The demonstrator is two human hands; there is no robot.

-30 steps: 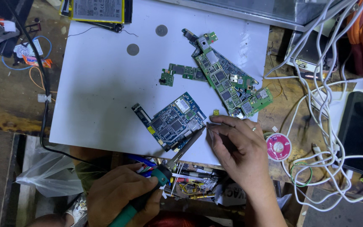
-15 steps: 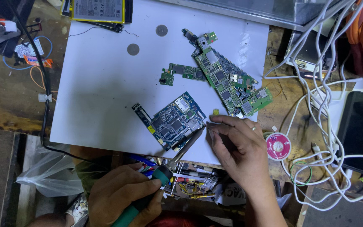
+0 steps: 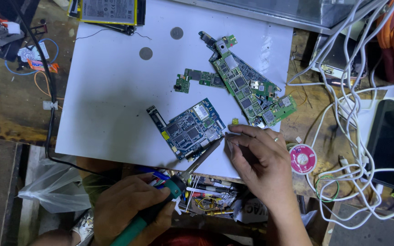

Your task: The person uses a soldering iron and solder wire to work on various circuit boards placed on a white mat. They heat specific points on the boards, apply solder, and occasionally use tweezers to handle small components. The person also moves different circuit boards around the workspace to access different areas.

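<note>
My left hand [image 3: 128, 205] grips a green-handled soldering iron [image 3: 169, 193] whose metal tip reaches up to the right edge of a blue circuit board [image 3: 190, 127] lying on a white sheet [image 3: 110, 100]. My right hand [image 3: 263, 159] rests on the sheet just right of that board, fingers pinched together near the iron's tip, apparently on a thin strand of solder wire. A long green circuit board [image 3: 247, 86] lies diagonally above my right hand, and a small green board piece [image 3: 199, 78] sits left of it.
A pink solder spool [image 3: 302, 158] lies right of my right hand. Tangled white cables [image 3: 356, 118] and a dark phone [image 3: 390, 141] fill the right side. A flat battery pack [image 3: 108, 11] sits at top left, two round discs [image 3: 146, 53] below it. Pens and tools [image 3: 208, 193] lie under the sheet edge.
</note>
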